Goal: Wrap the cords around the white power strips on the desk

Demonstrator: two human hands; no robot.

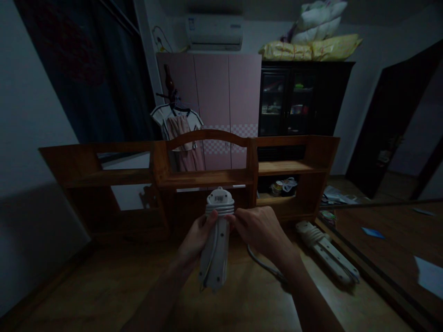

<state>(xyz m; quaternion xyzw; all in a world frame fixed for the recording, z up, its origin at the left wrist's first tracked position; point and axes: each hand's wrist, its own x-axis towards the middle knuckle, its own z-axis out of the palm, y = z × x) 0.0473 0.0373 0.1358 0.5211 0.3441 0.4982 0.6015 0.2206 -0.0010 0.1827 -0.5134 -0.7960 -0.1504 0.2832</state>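
— Dim room, wooden surface (249, 306) below. What's held?
— Left fingers (212, 218) grip white power strip (222, 249); right fingers (241, 216) pinch its wound cord (220, 209).
— Beyond the fingers?
— Rightward, second strip (330, 258); ahead, wooden shelf (207, 178); behind that, pink wardrobe (212, 92).

Power strip (222, 246): smooth, matt plastic. Wound cord (220, 209): smooth plastic sheath. Shelf unit (207, 178): satin wood. Platform (254, 306): glossy wood.

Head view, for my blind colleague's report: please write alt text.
The left hand holds a white power strip; the right hand grips its wrapped cord. Another cord-wrapped strip lies at right, near a wooden shelf.
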